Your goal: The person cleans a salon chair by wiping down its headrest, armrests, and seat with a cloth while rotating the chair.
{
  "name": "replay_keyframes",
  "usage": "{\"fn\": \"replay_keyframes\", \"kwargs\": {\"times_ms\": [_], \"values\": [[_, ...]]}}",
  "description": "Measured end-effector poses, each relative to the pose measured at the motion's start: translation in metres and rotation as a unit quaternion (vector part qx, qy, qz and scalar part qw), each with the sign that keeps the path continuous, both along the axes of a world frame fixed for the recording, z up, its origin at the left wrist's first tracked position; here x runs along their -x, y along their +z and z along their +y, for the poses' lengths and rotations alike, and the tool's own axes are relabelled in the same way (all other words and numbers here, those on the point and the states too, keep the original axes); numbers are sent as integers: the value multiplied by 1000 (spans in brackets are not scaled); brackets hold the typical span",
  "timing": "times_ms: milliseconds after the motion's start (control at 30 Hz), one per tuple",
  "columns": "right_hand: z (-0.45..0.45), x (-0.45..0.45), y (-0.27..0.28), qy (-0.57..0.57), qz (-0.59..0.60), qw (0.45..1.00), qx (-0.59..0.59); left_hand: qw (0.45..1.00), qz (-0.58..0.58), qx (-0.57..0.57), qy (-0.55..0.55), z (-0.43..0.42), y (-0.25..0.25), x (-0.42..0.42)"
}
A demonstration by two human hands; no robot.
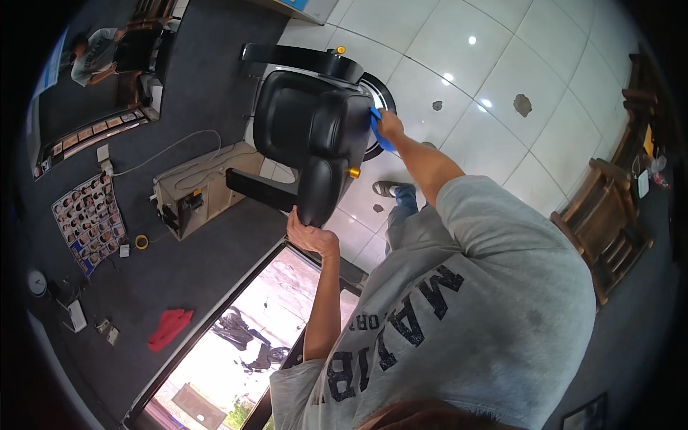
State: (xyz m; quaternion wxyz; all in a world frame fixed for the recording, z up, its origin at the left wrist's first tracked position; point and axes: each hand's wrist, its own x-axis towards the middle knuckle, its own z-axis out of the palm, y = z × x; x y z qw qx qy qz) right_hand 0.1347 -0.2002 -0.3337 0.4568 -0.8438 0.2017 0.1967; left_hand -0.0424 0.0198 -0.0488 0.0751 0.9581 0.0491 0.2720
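A black padded salon chair [287, 118] stands at the upper centre, with a separate-looking padded section [319, 188] at its lower end. My right hand [389, 126] is closed on a blue cloth [383, 136], which lies against the chair's padding on its right side. At the bottom tip of the padded section, my left hand [312, 235] rests against the surface with its fingers extended; part of the fingers is hidden at the chair's edge.
Beside the chair, a small wooden cabinet [208, 188] stands by the dark wall, below a mirror [93, 79]. A wooden chair [605, 215] is at the right on white tiles. A red cloth [170, 328] is near the glass doorway [236, 344].
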Motion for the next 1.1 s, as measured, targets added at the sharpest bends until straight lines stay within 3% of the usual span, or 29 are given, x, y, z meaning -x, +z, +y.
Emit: {"fn": "replay_keyframes", "kwargs": {"times_ms": [67, 233, 367, 433, 500, 600, 700, 767, 833, 933, 967, 1067, 1100], "values": [[20, 18, 5, -29, 85, 994, -54, 1000, 0, 2, -1, 0, 2, 0], [69, 65, 17, -43, 162, 982, -89, 1000, -4, 1, -14, 0, 1, 0], [48, 50, 36, -101, 150, 969, -171, 1000, 8, 7, -17, 2, 2, 2], [30, 19, 44, -150, 80, 974, -151, 1000, 6, 7, -14, 2, 0, 1], [2, -14, 102, -187, 6, 970, -154, 1000, 7, 11, -14, 1, 1, 1], [-23, -32, 189, -117, -76, 978, -153, 1000, 4, 14, -13, 0, 2, 1], [0, 4, 200, -134, -325, 930, -110, 1000, 5, 15, -11, -1, 2, 1], [7, 34, 217, -117, -390, 906, -117, 1000, 6, 15, -10, 0, 2, 0], [5, 48, 209, -81, -429, 893, -108, 1000, 9, 17, -11, 1, 1, 1], [0, 48, 142, 8, -401, 915, -28, 1000, 7, 16, -15, 2, 0, 1], [-2, 44, 134, -1, -324, 945, -35, 1000, 7, 17, -12, 1, 0, 1], [1, 29, 119, -79, -273, 953, -100, 1000, 8, 17, -4, 0, 2, 1], [3, 27, 121, -91, -296, 948, -72, 1000, 7, 18, -5, 0, 3, 2]]}}
